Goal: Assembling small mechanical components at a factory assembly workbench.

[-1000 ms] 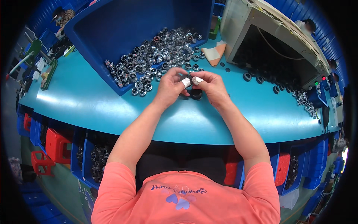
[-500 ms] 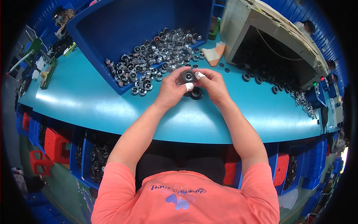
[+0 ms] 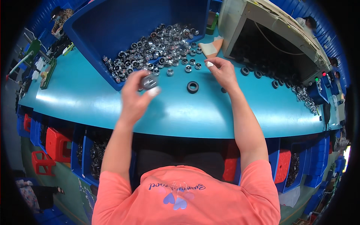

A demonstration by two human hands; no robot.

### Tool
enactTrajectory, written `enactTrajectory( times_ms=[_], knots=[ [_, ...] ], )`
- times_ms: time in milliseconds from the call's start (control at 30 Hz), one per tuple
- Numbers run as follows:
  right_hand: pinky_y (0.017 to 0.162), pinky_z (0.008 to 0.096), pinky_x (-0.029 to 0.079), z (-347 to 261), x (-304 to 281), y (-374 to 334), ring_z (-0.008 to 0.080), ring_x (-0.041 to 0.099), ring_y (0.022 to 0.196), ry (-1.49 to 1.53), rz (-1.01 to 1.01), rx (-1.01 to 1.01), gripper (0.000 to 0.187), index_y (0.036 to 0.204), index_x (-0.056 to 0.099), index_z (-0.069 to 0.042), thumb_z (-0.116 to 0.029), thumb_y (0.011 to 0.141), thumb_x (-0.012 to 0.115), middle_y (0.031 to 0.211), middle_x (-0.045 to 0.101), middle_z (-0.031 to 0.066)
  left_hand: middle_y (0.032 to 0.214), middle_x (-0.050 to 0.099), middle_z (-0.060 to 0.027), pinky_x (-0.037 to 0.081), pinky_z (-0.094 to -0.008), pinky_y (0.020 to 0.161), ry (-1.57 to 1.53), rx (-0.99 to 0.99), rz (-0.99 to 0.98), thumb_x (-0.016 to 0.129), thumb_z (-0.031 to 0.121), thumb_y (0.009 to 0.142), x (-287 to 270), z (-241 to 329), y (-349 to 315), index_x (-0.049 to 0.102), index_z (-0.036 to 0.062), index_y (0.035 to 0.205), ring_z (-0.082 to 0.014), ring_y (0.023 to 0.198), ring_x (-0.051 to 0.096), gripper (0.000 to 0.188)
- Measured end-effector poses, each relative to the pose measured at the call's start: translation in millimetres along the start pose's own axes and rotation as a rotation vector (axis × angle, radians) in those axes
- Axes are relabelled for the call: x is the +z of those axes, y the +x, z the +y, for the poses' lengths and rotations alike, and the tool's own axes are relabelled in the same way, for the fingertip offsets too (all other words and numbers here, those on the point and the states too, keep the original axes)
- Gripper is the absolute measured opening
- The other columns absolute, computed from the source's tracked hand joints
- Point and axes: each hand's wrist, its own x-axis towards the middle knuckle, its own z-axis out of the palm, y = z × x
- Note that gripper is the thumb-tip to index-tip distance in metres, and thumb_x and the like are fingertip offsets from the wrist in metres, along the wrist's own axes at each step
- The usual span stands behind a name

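Note:
My left hand (image 3: 135,98), smeared by motion and with white tape on the thumb, is closed round a small toy wheel with a black tyre (image 3: 149,81). It is over the table in front of the blue bin. To the right, my right hand (image 3: 224,74) has its taped thumb and forefinger drawn close together; whatever is between them, if anything, I cannot make out. Several clear, shiny wheel hubs (image 3: 188,68) lie just left of its fingertips. A loose black tyre (image 3: 192,87) lies flat on the table between my hands.
A big tilted blue bin (image 3: 88,35) spills a heap of shiny hubs (image 3: 150,50) onto the turquoise table (image 3: 180,116). At right stands a pale box (image 3: 234,22) with black tyres (image 3: 258,74) before its dark opening. An orange-and-white scrap (image 3: 210,48) lies beside it. Other people are in the background.
My hands have parted: the left has carried the wheel to the left, the right has moved right and away. The loose tyre and nearby hubs now show fully.

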Motion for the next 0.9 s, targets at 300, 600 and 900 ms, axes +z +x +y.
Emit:
enactTrajectory(
  times_ms=[300,600,900],
  knots=[
    [0.085,0.037,0.055,-38,-7,-19,0.0228,0.067,0.096,-0.31,-0.483,-0.139,0.055,0.117,0.074,-0.009,-0.026,0.067,0.09,0.107,0.071,0.0092,0.101,0.056,-0.0041,0.048,-0.0294,0.071,0.567,-0.552,-0.042,0.071,0.001,0.08,-213,-4,-234,0.063,0.0023,0.121,-0.0144,0.083,0.058,0.042],
    [0.083,0.0356,0.054,-54,9,-33,0.0215,0.062,0.089,-0.162,-0.405,-0.278,0.055,0.119,0.073,-0.013,-0.018,0.066,0.087,0.105,0.066,0.0052,0.094,0.062,-0.0067,0.05,-0.0284,0.075,0.067,-0.305,-0.132,0.064,0.006,0.092,-87,21,-104,0.063,0.0022,0.128,-0.0135,0.084,0.06,0.037],
    [0.077,0.0313,0.053,-46,20,-28,0.0163,0.06,0.084,0.149,-0.303,-0.383,0.054,0.121,0.073,-0.016,-0.016,0.069,0.085,0.105,0.066,0.0028,0.125,0.063,-0.0159,0.056,-0.0379,0.092,-1.025,-0.561,-0.42,0.048,0.026,0.108,72,-19,36,0.046,0.0035,0.147,-0.0242,0.109,0.065,0.045]
  ],
)
